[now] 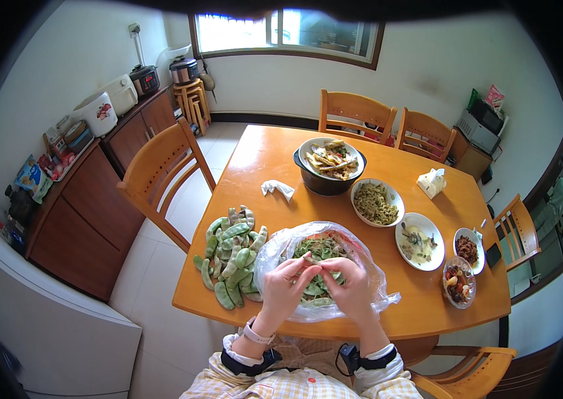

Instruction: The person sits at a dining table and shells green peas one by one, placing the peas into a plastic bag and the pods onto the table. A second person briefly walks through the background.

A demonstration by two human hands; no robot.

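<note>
Over a clear plastic bag [281, 244] on the table, my left hand [289, 282] and my right hand [348, 284] meet at the fingertips. Between them they pinch a small piece of bean pod [314, 260]. The bag stands wide at its mouth and holds green pods and stringy green trimmings [318, 247]. To the left of the bag, touching it, lies a heap of flat green bean pods [234, 249], some of them brownish. A pale watch band is around my left wrist, and black straps circle both forearms.
On the wooden table [241, 169] are a crumpled tissue [279, 189], a dark pot [328, 183] under a bowl of food, a bowl of greens [376, 203], several dishes of food at the right, and a tissue pack [431, 183]. Wooden chairs [161, 174] surround the table.
</note>
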